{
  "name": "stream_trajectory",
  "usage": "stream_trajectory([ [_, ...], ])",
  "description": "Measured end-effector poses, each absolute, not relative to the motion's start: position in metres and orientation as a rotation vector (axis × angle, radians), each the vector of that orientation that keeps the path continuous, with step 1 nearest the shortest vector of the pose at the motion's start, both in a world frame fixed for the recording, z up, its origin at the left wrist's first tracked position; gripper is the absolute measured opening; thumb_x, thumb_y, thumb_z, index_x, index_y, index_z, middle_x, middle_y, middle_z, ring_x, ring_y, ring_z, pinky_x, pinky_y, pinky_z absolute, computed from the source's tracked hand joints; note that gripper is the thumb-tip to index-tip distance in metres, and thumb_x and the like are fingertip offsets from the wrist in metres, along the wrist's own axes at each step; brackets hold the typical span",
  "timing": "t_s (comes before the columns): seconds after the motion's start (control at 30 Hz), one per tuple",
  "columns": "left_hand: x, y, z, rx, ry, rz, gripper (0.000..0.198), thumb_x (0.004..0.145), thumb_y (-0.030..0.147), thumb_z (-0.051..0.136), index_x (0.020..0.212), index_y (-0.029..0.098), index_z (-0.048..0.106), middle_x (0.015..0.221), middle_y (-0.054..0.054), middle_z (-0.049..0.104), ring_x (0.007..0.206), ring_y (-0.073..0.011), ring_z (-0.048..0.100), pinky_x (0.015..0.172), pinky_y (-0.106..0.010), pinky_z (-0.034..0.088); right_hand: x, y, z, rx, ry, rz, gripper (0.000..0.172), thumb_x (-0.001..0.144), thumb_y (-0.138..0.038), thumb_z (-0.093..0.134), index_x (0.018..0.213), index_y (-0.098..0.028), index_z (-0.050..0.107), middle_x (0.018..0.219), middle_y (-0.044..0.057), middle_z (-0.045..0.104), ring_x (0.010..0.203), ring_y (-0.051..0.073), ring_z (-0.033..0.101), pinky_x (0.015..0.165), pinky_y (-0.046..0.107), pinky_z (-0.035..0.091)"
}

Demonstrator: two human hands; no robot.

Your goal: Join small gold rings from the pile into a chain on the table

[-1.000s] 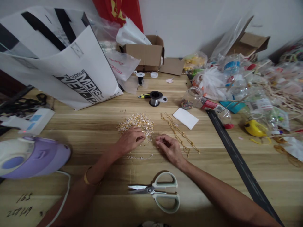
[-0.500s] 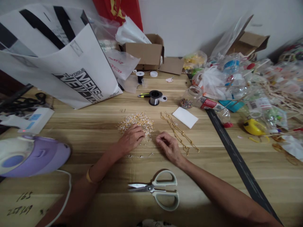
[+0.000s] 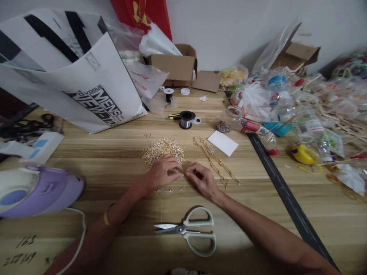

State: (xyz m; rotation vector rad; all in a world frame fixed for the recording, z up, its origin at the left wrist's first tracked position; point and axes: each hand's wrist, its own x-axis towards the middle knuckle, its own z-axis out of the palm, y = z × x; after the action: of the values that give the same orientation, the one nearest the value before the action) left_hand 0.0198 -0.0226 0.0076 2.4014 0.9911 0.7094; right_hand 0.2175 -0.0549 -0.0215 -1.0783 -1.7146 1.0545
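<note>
My left hand is at the front edge of a heap of small gold and silver jewellery pieces. Its thumb and fingers are pinched close to the fingertips of my right hand, also pinched. Whatever sits between the fingertips is too small to make out. A short silver chain with beads lies on the wood just below my left hand. To the right of my right hand, gold beaded chains are stretched out. Scissors with pale green handles lie slightly open nearer to me.
A spool of clear line and a jar of beads stand farther back. A white card lies beside the chains. On the left are a purple-and-white appliance and a large bag; bottles and sticks crowd the right.
My left hand has moved right, from the heap to my right hand's fingertips. My right hand has shifted slightly left. The view has shifted a little.
</note>
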Motion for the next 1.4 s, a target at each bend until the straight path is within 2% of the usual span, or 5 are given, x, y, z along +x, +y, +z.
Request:
stream_trajectory([
  [0.23, 0.023, -0.024, 0.011, 2.362, 0.906, 0.689, 0.016, 0.085, 0.02, 0.054, 0.072, 0.016, 0.063, 0.072, -0.004, 0.063, 0.076, -0.016, 0.053, 0.075, -0.03, 0.042, 0.216, -0.057, -0.019, -1.077, -1.773, 1.025, 0.016, 0.087, -0.03, 0.056, 0.081, -0.017, 0.063, 0.071, 0.002, 0.055, 0.062, 0.013, 0.05, 0.057, 0.024, 0.038],
  [0.57, 0.023, -0.023, 0.009, 2.367, 0.938, 0.657, 0.017, 0.085, 0.018, 0.052, 0.072, 0.016, 0.062, 0.073, -0.004, 0.062, 0.079, -0.0165, 0.052, 0.075, -0.03, 0.042, 0.216, -0.057, -0.019, -1.077, -1.832, 0.93, 0.016, 0.089, -0.028, 0.051, 0.081, -0.018, 0.061, 0.073, 0.003, 0.056, 0.064, 0.015, 0.051, 0.06, 0.026, 0.04],
  [0.77, 0.023, -0.019, -0.001, 2.415, 1.086, 0.791, 0.013, 0.086, 0.018, 0.053, 0.08, 0.017, 0.065, 0.077, -0.004, 0.062, 0.082, -0.0173, 0.052, 0.076, -0.03, 0.043, 0.217, -0.055, -0.019, -1.132, -1.736, 0.956, 0.017, 0.089, -0.029, 0.049, 0.079, -0.018, 0.056, 0.07, 0.002, 0.053, 0.063, 0.014, 0.048, 0.057, 0.024, 0.038],
  [0.93, 0.023, -0.018, -0.007, 2.633, 1.095, 0.599, 0.015, 0.088, 0.019, 0.051, 0.089, 0.017, 0.066, 0.086, -0.007, 0.059, 0.091, -0.0206, 0.047, 0.084, -0.036, 0.042, 0.217, -0.054, -0.02, -1.166, -1.628, 1.035, 0.018, 0.088, -0.031, 0.05, 0.078, -0.017, 0.056, 0.069, 0.001, 0.053, 0.062, 0.013, 0.047, 0.055, 0.022, 0.037],
  [1.4, 0.018, -0.012, -0.008, 2.523, 1.134, 0.764, 0.014, 0.085, 0.014, 0.052, 0.076, 0.016, 0.062, 0.078, -0.005, 0.063, 0.085, -0.0184, 0.05, 0.08, -0.033, 0.044, 0.218, -0.053, -0.021, -1.16, -1.601, 1.059, 0.018, 0.087, -0.032, 0.052, 0.078, -0.017, 0.056, 0.068, 0.001, 0.053, 0.06, 0.012, 0.047, 0.053, 0.022, 0.037],
])
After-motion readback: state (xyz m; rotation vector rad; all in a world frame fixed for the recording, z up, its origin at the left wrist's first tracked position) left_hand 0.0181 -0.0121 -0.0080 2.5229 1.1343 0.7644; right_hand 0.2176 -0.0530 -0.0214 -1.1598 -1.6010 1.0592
